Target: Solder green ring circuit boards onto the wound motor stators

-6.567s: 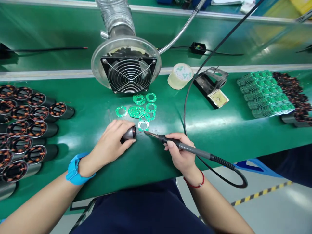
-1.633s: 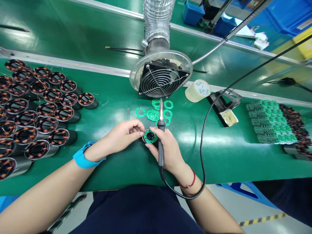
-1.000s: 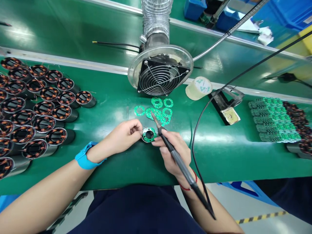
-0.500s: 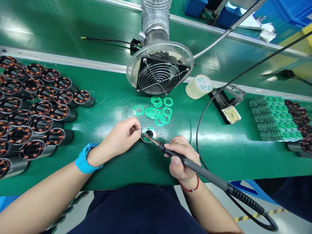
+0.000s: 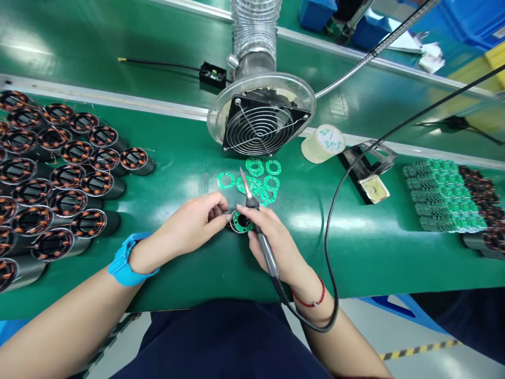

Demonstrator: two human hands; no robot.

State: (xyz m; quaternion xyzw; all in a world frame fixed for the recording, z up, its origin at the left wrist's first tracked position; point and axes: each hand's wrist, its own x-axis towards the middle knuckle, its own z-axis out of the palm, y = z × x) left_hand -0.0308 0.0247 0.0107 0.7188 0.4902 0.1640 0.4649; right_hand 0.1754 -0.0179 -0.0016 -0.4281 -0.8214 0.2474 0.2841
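The ring board [image 5: 237, 225] seems stiff, best rim-held; left hand [image 5: 197, 217] is at its left, grip unclear; right hand [image 5: 282, 245] grasps the soldering iron [image 5: 267, 252].

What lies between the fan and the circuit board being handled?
In the head view, green ring-shaped circuit boards lie between the fan and that board; the soldering iron also shows there.

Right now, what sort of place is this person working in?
Probably an electronics factory or workshop: a soldering iron in the right hand, loose green circuit boards, and many metal cylinders with copper wire inside.
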